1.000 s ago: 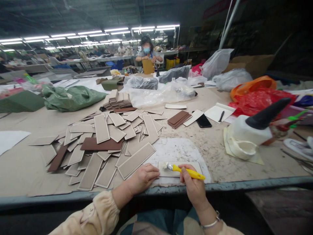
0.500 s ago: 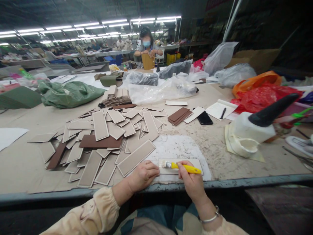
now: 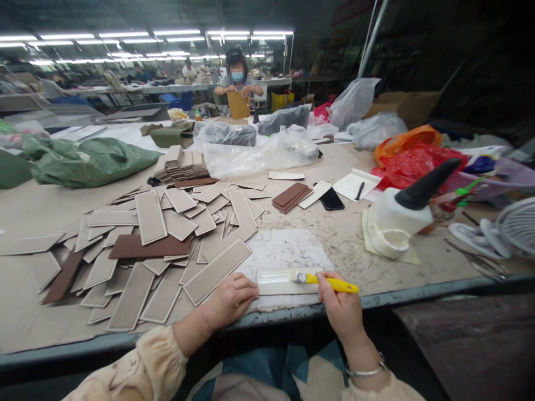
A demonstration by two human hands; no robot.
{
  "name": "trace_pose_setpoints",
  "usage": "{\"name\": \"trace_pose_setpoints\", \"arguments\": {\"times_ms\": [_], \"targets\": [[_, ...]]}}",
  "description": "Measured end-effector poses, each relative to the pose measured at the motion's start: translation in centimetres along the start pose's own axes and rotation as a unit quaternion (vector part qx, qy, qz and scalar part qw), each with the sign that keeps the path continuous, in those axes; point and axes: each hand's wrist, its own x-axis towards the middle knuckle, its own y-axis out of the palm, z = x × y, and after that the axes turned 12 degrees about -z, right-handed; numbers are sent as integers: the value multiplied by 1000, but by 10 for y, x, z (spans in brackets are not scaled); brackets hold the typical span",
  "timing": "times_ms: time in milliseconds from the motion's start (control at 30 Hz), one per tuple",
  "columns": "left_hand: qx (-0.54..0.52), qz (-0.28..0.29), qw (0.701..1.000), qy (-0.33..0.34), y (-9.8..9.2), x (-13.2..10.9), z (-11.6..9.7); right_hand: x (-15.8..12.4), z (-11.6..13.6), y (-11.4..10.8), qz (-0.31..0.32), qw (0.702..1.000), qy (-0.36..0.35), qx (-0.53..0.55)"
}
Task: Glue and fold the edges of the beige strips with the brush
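My right hand (image 3: 340,303) grips a yellow-handled paintbrush (image 3: 334,283), its bristles resting on a pale rectangular panel (image 3: 278,287). A wet, glossy streak shows along the panel's upper part, left of the bristles. With fingers curled together, my left hand (image 3: 232,298) holds the panel's left end; the fingertips are partly hidden. Beneath the panel lies a stained white sheet (image 3: 288,249). A loose heap of beige panels with pale edges (image 3: 150,217) spreads out left of my left hand, with a few brown panels (image 3: 152,246) among them.
A white jug with a black spout (image 3: 403,214), a roll of tape (image 3: 388,242) and a small fan (image 3: 520,225) stand to the right. Beyond are a phone (image 3: 332,199), brown strips (image 3: 292,196) and plastic bags (image 3: 259,153). Across the table a masked person (image 3: 238,83) handles a tan piece.
The brush has moved right along the panel, and a glossy streak now shows behind it. My left hand stays at the panel's left end. The view has turned slightly right.
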Motion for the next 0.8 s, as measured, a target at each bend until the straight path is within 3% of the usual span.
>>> {"name": "trace_pose_setpoints", "arguments": {"times_ms": [433, 567, 700, 800], "targets": [[-3, 8, 1000, -7, 0, 0, 1, 6, -16, -34, -117, 981, -36, -149], [-9, 3, 1000, 0, 1, -1, 1, 1, -7, -29, -135, 988, 11, -81], [-10, -2, 1000, 3, 0, 1, -1, -10, 10, -6, -64, 987, 100, 110], [-8, -4, 1000, 5, -1, 1, -1, -18, 21, 16, 21, 979, 120, 166]]}}
